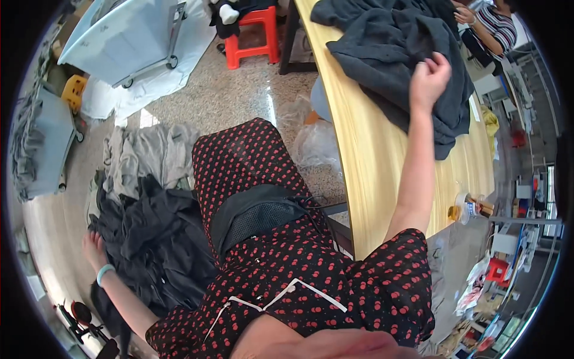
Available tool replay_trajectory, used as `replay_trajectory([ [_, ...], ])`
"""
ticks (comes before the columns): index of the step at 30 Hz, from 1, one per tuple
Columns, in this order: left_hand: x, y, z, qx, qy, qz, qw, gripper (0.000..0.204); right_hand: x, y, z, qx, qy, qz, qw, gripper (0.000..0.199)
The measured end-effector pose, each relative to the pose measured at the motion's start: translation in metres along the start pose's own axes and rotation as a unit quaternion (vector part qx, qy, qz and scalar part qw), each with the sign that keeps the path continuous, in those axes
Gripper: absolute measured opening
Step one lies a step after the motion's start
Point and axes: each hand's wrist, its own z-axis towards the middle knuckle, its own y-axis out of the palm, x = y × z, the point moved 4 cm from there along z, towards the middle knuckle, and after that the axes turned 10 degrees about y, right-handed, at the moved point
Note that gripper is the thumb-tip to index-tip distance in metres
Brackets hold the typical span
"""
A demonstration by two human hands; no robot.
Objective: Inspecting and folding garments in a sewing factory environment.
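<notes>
A crumpled dark grey garment (382,60) lies over the far part of the wooden table on my right. My right hand (429,81) is closed over it, thumb and fingers pinching what looks like a bit of its cloth. Down on my left, a heap of dark garments (158,239) lies low beside my legs. My left hand (94,250), with a pale band at the wrist, is at the outer edge of this heap. Its fingers look slightly apart and loosely bent, with nothing visible in them; whether they touch the cloth I cannot tell.
Light grey garments (149,157) lie just beyond the dark heap. A pale blue wheeled bin (119,45) and a red stool (254,39) stand ahead. Clear plastic bags (317,142) rest beside the wooden table (373,179). Another person (493,27) sits past its far right side.
</notes>
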Motion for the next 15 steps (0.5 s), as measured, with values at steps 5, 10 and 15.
replay_trajectory([
  [5,0.051,0.198,-0.066,-0.235,0.071,0.094,0.965,0.024,0.059,-0.005,0.068,-0.016,0.049,-0.191,0.98,0.052],
  [10,0.1,0.344,-0.156,-0.461,0.176,0.193,0.848,0.021,0.028,0.028,0.092,-0.177,-0.149,-0.159,0.96,0.06],
  [15,0.14,0.429,-0.23,-0.576,0.244,0.207,0.752,0.02,0.027,0.053,0.108,-0.32,-0.162,-0.195,0.913,0.043],
])
